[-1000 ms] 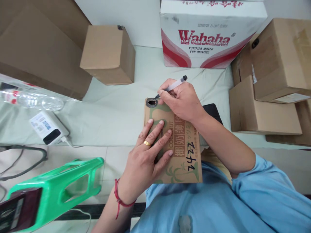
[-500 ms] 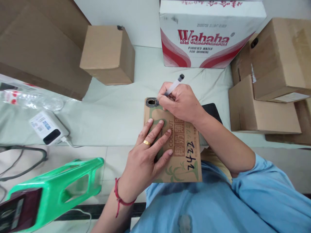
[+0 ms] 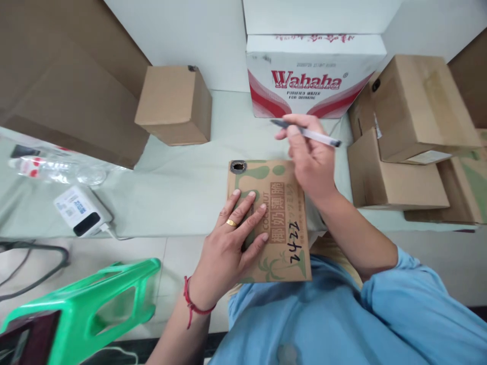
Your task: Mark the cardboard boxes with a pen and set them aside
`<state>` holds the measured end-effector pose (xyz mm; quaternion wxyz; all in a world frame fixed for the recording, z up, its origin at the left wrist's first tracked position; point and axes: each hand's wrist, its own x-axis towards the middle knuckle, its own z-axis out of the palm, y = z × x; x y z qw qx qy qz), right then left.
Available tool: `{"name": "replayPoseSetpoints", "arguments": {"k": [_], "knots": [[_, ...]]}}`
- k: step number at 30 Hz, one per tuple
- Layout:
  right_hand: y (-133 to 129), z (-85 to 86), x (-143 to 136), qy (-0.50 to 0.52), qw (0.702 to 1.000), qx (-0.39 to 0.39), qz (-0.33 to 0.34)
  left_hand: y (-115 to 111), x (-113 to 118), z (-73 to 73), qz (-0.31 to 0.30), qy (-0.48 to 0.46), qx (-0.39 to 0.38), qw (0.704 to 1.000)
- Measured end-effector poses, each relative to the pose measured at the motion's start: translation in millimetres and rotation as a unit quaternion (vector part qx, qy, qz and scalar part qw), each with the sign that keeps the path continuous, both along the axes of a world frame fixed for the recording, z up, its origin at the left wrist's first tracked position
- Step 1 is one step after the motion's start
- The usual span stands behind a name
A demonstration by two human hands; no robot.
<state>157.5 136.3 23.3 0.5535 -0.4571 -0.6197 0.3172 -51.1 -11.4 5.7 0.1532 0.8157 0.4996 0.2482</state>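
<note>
A flat brown carton [image 3: 285, 203] with green prints and the handwritten number 2422 lies in front of me, over the table's front edge. Near its far left corner is a hole [image 3: 239, 166] ringed with black. My left hand [image 3: 232, 243] rests on the carton's left part, fingers spread, with a gold ring and a red wrist cord. My right hand [image 3: 310, 152] is raised beyond the carton's far right corner. Its fingers pinch a pen [image 3: 319, 137] with a dark tip, which points left, off the carton.
A white Wahaha box [image 3: 308, 76] stands at the back. One small brown box [image 3: 171, 104] is at back left; several brown boxes [image 3: 418, 111] are stacked right. On the left are plastic bottles [image 3: 57, 170], a white device [image 3: 81, 210] and a green stool [image 3: 87, 304].
My right hand has lifted off the carton near the hole and moved right and away with the pen, whose tip now shows. My left hand stays on the carton. The view has shifted slightly.
</note>
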Motion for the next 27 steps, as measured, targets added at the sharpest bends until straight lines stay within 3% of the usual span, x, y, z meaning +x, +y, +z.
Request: {"name": "replayPoseSetpoints", "arguments": {"k": [3,5,8,10,12,15,19,23,27], "knots": [[-2.6,-1.5,54.1,-0.135,0.984,-0.008,-0.119,2.8,1.6,-2.3,0.000,-0.009,0.007,1.000],[-8.4,-1.0,92.9,-0.310,0.936,-0.090,-0.139,4.0,2.5,-3.3,-0.002,-0.012,0.015,1.000],[-27.3,0.4,132.8,-0.558,0.792,-0.231,-0.092,5.3,2.9,-4.2,-0.001,-0.011,0.024,1.000],[-44.5,-0.6,142.3,-0.651,0.698,-0.290,-0.070,6.4,2.9,-4.6,-0.001,-0.007,0.027,1.000],[-60.5,-3.4,141.6,-0.685,0.648,-0.326,-0.067,7.9,3.4,-4.7,-0.003,-0.004,0.029,1.000],[-74.0,-8.7,134.0,-0.682,0.631,-0.360,-0.080,10.4,5.0,-4.3,-0.006,-0.005,0.028,1.000],[-69.7,-11.5,127.6,-0.667,0.631,-0.377,-0.120,13.3,7.1,-4.7,-0.010,-0.006,0.034,0.999],[-62.3,-13.2,123.0,-0.644,0.641,-0.383,-0.164,15.9,7.8,-6.9,-0.015,-0.014,0.043,0.999],[-77.6,-27.4,112.3,-0.633,0.667,-0.369,-0.133,17.8,8.2,-8.5,-0.021,-0.031,0.045,0.998]]}}
